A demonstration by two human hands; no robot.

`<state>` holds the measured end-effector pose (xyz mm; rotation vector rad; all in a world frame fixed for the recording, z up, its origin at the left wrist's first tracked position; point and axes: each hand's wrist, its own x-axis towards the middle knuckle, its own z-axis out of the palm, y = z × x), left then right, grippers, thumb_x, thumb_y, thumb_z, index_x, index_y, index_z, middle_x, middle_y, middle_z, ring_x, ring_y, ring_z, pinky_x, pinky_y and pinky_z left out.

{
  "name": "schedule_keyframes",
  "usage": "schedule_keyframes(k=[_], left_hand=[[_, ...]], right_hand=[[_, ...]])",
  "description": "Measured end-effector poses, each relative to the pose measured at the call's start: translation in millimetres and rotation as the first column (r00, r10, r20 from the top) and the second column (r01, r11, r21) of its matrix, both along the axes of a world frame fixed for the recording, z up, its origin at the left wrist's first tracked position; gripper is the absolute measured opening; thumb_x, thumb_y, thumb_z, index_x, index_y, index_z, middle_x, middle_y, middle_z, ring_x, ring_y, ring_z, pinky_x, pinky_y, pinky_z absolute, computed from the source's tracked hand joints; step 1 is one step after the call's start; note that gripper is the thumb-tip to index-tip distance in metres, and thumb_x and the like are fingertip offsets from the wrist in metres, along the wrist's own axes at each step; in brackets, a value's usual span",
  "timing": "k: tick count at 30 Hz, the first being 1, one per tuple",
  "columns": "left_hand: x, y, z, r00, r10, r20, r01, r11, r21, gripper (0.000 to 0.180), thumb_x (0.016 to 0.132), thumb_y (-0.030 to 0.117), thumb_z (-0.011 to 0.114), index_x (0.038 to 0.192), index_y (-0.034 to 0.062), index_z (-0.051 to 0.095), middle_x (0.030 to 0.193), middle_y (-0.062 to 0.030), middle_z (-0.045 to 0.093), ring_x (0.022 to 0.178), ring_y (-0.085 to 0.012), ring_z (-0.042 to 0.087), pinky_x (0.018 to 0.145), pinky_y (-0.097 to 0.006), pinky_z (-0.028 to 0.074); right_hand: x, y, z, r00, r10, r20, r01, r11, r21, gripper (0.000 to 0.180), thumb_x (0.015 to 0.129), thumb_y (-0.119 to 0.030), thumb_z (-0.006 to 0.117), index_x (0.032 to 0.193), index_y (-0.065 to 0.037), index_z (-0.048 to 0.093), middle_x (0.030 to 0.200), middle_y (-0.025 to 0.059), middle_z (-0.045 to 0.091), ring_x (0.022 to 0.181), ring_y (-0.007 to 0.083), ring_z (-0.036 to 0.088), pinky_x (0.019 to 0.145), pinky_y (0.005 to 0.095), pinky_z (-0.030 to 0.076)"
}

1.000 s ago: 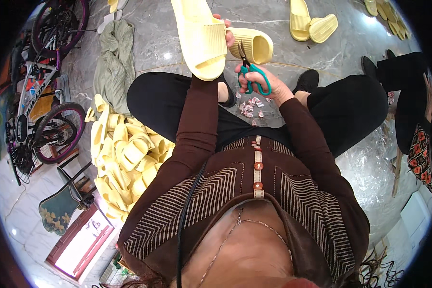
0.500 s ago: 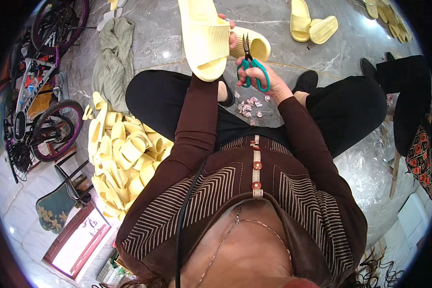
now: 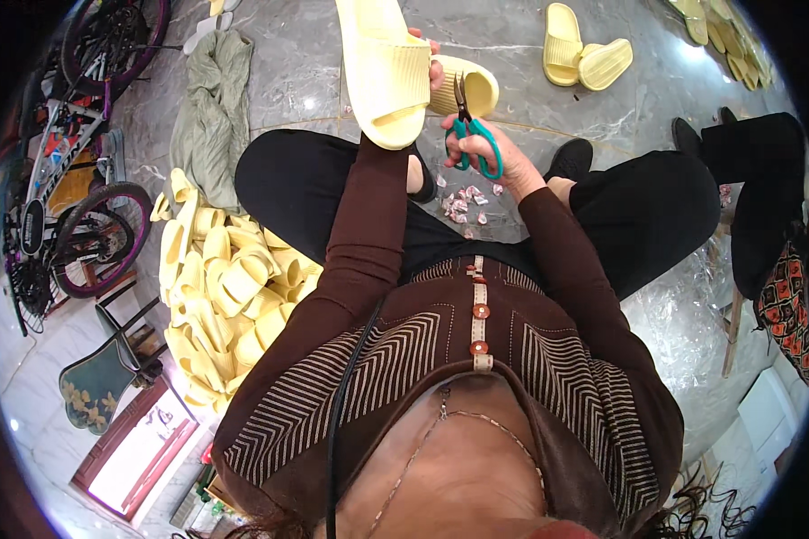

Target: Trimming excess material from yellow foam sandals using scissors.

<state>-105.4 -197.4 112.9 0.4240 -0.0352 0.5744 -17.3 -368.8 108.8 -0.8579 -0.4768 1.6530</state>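
Observation:
My left hand (image 3: 436, 68) is closed around a yellow slide slipper (image 3: 388, 85), held up in front of me with its ribbed strap facing me. A second yellow slipper (image 3: 476, 87) shows just behind it, beside my fingers; whether I grip that one too is hidden. In my right hand (image 3: 503, 154) is a pair of scissors (image 3: 461, 110) with teal handles and short dark blades. The blades point away from me, their tips in front of the second slipper and a little apart.
A heap of yellow slippers (image 3: 234, 287) lies at my left, near a grey-green cloth (image 3: 214, 117). Small pinkish scraps (image 3: 463, 202) litter the floor between my legs. Another slipper pair (image 3: 580, 54) lies ahead. Bicycles (image 3: 81, 180) stand far left; a person's dark-trousered leg (image 3: 755, 171) is at right.
The second slipper has shifted slightly left and down. My right hand and the scissors have dropped a little toward me. My left hand keeps its hold.

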Motion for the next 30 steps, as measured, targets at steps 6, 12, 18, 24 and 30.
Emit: schedule_keyframes(k=[6, 12, 18, 24, 30], left_hand=[[-0.9, -2.6, 4.1, 1.000, -0.016, -0.014, 0.016, 0.999, 0.044, 0.057, 0.081, 0.048, 0.046, 0.115, 0.0017, 0.043, 0.101, -0.0236, 0.053, 0.065, -0.0300, 0.052, 0.051, -0.035, 0.038], [-1.3, -5.3, 4.6, 0.997, 0.015, -0.079, -0.019, 0.999, -0.051, 0.052, 0.083, 0.041, 0.047, 0.115, 0.0010, 0.042, 0.101, -0.0233, 0.053, 0.070, -0.0312, 0.057, 0.056, -0.039, 0.047], [-7.5, 7.4, -23.2, 0.953, 0.022, -0.301, -0.030, 0.999, -0.021, 0.048, 0.084, 0.039, 0.046, 0.114, 0.0012, 0.044, 0.103, -0.0198, 0.054, 0.078, -0.0279, 0.060, 0.062, -0.040, 0.052], [27.6, -18.4, -15.6, 0.801, 0.364, -0.475, -0.384, 0.922, 0.059, 0.051, 0.087, 0.045, 0.039, 0.113, 0.0016, 0.045, 0.101, -0.0138, 0.056, 0.083, -0.0235, 0.059, 0.069, -0.036, 0.050], [48.1, -31.4, 1.3, 0.775, 0.318, -0.546, -0.331, 0.941, 0.078, 0.054, 0.089, 0.048, 0.031, 0.111, 0.0007, 0.046, 0.098, -0.0094, 0.058, 0.089, -0.0205, 0.057, 0.076, -0.031, 0.047]], right_hand=[[8.5, 8.1, -4.1, 1.000, -0.007, -0.029, 0.008, 0.999, 0.036, 0.041, 0.071, -0.019, 0.056, 0.105, 0.000, 0.044, 0.074, 0.0040, 0.047, 0.062, 0.0138, 0.048, 0.061, 0.0271, 0.046], [24.9, 10.5, -5.9, 0.980, -0.191, 0.063, 0.193, 0.980, -0.037, 0.037, 0.076, -0.019, 0.055, 0.105, 0.000, 0.044, 0.069, 0.0038, 0.048, 0.055, 0.0150, 0.048, 0.057, 0.0282, 0.047], [16.9, 13.2, 18.4, 0.915, -0.394, 0.087, 0.403, 0.906, -0.132, 0.039, 0.080, -0.028, 0.058, 0.105, -0.001, 0.045, 0.080, 0.0108, 0.058, 0.065, 0.0189, 0.057, 0.059, 0.0315, 0.048], [-2.2, 17.6, 19.2, 0.891, -0.383, -0.246, 0.342, 0.920, -0.192, 0.041, 0.080, -0.031, 0.059, 0.106, -0.002, 0.047, 0.089, 0.0141, 0.059, 0.075, 0.0209, 0.059, 0.064, 0.0338, 0.049], [14.7, 20.3, 17.3, 0.829, -0.276, -0.487, 0.205, 0.959, -0.195, 0.031, 0.077, -0.016, 0.062, 0.102, -0.001, 0.052, 0.092, 0.0117, 0.059, 0.081, 0.0215, 0.058, 0.067, 0.0345, 0.048]])
